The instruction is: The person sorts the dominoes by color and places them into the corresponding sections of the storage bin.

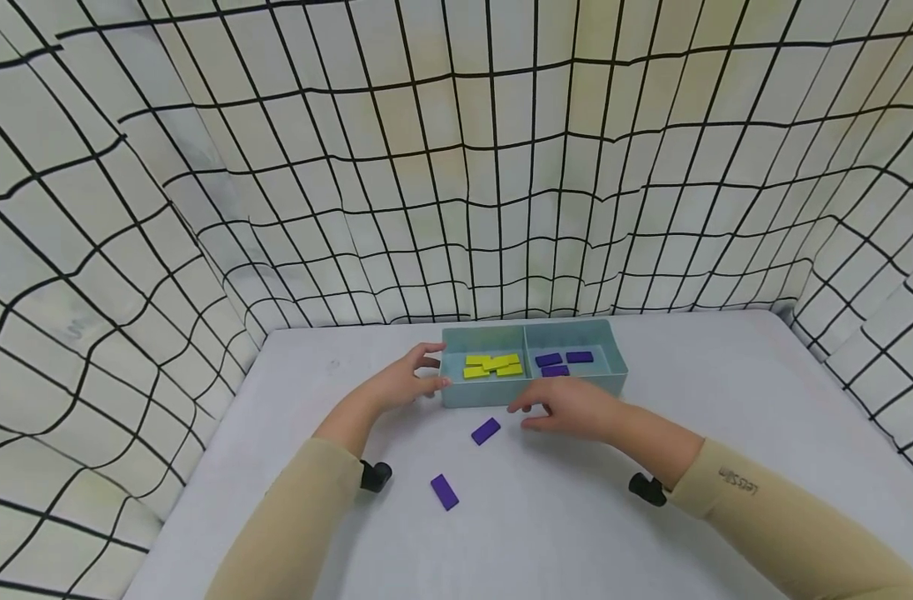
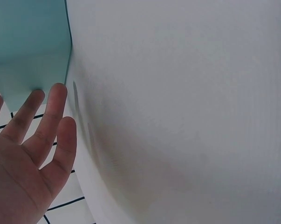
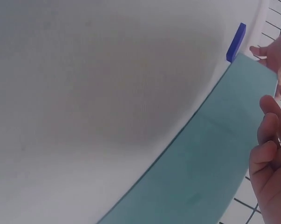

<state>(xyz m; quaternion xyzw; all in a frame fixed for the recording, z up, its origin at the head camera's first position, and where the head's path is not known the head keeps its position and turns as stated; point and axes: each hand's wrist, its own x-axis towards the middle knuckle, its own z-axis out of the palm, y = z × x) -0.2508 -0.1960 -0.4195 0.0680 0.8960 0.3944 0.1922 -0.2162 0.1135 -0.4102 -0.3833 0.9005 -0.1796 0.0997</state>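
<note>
A teal two-compartment box [image 1: 475, 397] stands at the far side of the white table. Several yellow blocks [image 1: 476, 373] lie in its left compartment, and purple blocks [image 1: 580, 357] lie in the right one. At the box's left end is my left hand [image 1: 398, 383], its fingers extended and spread; in the left wrist view, fingertips [image 2: 59, 93] meet the box wall. My right hand [image 1: 572, 408] hovers just before the box's front wall, fingers loosely bent, holding nothing visible. One purple block [image 1: 486, 431] lies between the hands; a second purple block [image 1: 445, 492] lies nearer me.
Black netting over white sheeting [image 1: 531, 167] rises behind the table and along both sides. The white tabletop [image 1: 531, 525] extends around the box and toward me. Each wrist carries a small black camera, such as the left one [image 1: 376, 477].
</note>
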